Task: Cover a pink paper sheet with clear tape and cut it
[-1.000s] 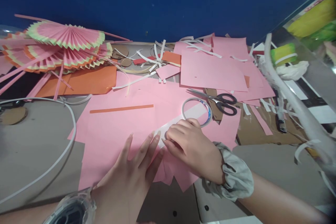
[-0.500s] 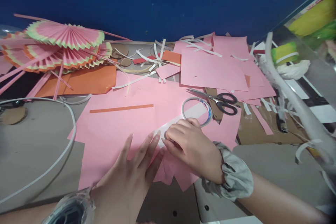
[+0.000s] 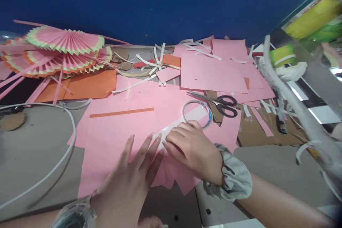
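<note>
My left hand (image 3: 133, 169) lies on pink paper (image 3: 120, 139) with its fingers spread, the fingertips at the lower end of a white strip (image 3: 196, 114). My right hand (image 3: 191, 149) is closed over that same end, fingers curled and pressed together; what they pinch is hidden beneath them. A thin roll of tape (image 3: 183, 111) lies flat around the strip's far part, just beyond my right knuckles. Scissors (image 3: 217, 104) with black handles rest closed to the right of the roll. An orange paper strip (image 3: 121, 113) lies on the pink sheet, left of the white strip.
Folded paper fans (image 3: 66, 42) are piled at the back left by orange paper (image 3: 80, 87). White offcuts (image 3: 160, 62) and pink sheets (image 3: 213, 73) lie at the back. A pale cable (image 3: 72, 128) loops at left. Cardboard (image 3: 256, 131) and clear plastic tubing (image 3: 301, 103) are at right.
The whole scene has shifted slightly left in view. Both hands keep nearly the same pose and place on the paper. A bit of skin shows more at the bottom edge.
</note>
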The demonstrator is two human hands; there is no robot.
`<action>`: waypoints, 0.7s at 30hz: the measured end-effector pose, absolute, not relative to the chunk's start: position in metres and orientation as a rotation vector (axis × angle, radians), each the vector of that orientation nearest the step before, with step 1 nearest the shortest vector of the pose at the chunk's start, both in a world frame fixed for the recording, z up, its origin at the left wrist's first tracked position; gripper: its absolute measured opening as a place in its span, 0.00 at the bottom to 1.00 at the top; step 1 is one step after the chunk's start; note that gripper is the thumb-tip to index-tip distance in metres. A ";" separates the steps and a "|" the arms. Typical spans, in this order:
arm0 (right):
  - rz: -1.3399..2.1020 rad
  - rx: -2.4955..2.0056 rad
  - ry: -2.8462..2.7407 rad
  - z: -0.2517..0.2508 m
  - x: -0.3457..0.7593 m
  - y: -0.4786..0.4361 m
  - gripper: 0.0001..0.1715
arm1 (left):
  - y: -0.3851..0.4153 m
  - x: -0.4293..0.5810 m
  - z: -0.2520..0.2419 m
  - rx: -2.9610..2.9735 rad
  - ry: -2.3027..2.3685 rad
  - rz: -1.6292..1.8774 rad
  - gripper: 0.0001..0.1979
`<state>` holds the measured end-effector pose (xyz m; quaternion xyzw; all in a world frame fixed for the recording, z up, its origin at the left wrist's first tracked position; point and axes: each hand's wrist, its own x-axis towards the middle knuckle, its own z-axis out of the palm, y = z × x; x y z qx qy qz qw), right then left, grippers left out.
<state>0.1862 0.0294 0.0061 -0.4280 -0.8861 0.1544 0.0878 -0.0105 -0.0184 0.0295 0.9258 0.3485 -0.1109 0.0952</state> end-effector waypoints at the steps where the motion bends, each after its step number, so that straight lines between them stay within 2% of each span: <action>1: 0.447 -1.256 -2.646 0.007 0.187 0.029 0.16 | -0.018 -0.011 0.030 2.743 1.032 -0.326 0.46; 10: 0.222 -1.420 -2.564 0.019 0.183 0.016 0.17 | -0.013 -0.009 0.030 2.613 0.981 -0.342 0.46; 17: 0.381 -1.372 -2.506 0.020 0.185 0.013 0.17 | -0.013 -0.011 0.032 2.644 0.969 -0.337 0.46; 19: 0.392 -1.368 -2.491 0.021 0.187 0.015 0.21 | -0.015 -0.011 0.033 2.682 0.995 -0.319 0.46; 21: 0.401 -1.389 -2.459 0.021 0.189 0.017 0.30 | -0.016 -0.012 0.033 2.726 1.020 -0.283 0.46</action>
